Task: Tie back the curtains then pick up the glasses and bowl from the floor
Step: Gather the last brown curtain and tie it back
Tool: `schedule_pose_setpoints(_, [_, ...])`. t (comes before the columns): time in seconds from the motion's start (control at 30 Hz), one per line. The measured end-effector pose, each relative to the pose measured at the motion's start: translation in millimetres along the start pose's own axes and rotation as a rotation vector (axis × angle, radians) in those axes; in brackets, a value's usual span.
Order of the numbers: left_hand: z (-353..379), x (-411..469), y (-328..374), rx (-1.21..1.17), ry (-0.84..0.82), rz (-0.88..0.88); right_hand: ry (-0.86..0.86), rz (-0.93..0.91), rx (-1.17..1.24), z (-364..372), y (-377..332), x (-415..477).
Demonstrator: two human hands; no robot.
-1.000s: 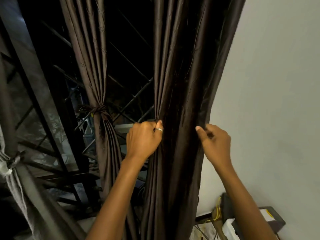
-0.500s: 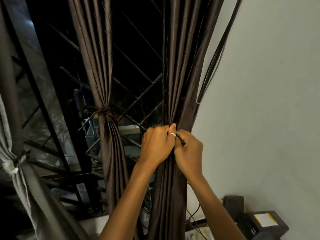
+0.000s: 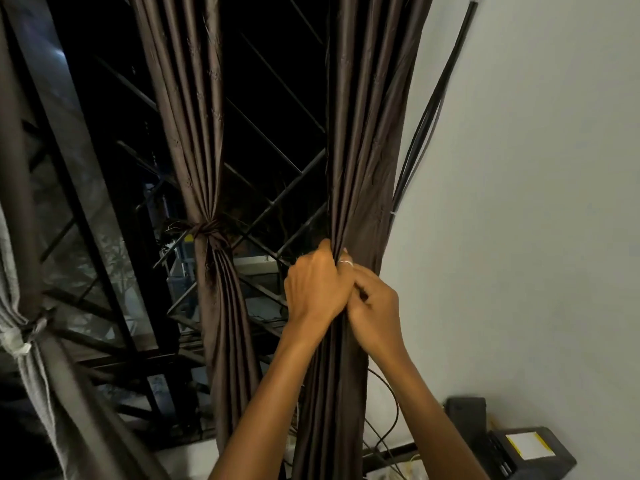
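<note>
A dark brown curtain (image 3: 363,150) hangs beside the white wall, gathered into a narrow bundle. My left hand (image 3: 317,289), a ring on one finger, clenches the bundle from its left side. My right hand (image 3: 375,311) grips the same bundle from the right, touching the left hand. A second brown curtain (image 3: 207,168) to the left is tied back with a knot (image 3: 206,232) at mid height. A grey curtain (image 3: 20,327) at the far left is also tied. No glasses or bowl are in sight.
A dark window with a diagonal metal grille (image 3: 284,199) lies behind the curtains. Black cables (image 3: 426,123) run down the white wall (image 3: 536,202). A black box with a yellow-white label (image 3: 523,448) sits at the lower right, with loose wires (image 3: 384,431) nearby.
My right hand has moved left from the curtain's wall-side edge until it meets my left hand, squeezing the wide curtain into a tight bundle. The view has drifted slightly.
</note>
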State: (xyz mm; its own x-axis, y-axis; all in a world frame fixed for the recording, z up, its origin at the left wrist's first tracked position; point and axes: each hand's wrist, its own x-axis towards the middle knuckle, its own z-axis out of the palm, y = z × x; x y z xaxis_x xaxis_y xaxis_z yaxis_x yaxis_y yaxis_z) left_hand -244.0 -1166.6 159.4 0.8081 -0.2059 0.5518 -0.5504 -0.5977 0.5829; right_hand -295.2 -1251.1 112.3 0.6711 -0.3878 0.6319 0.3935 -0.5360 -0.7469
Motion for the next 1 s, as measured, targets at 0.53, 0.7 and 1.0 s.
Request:
schedule_pose_setpoints(0.53, [-25, 3, -31, -1.126, -0.373, -0.253, -0.518, 0.459, 0.618, -34, 35, 88])
schedule_pose_setpoints(0.7, [-24, 8, -37, -1.078, -0.366, -0.223, -0.536, 0.458, 0.581, -41, 38, 92])
schedule_pose_setpoints(1.0, [0, 4, -41, -0.181, 0.074, 0.067, -0.081, 0.185, -0.185, -27, 26, 76])
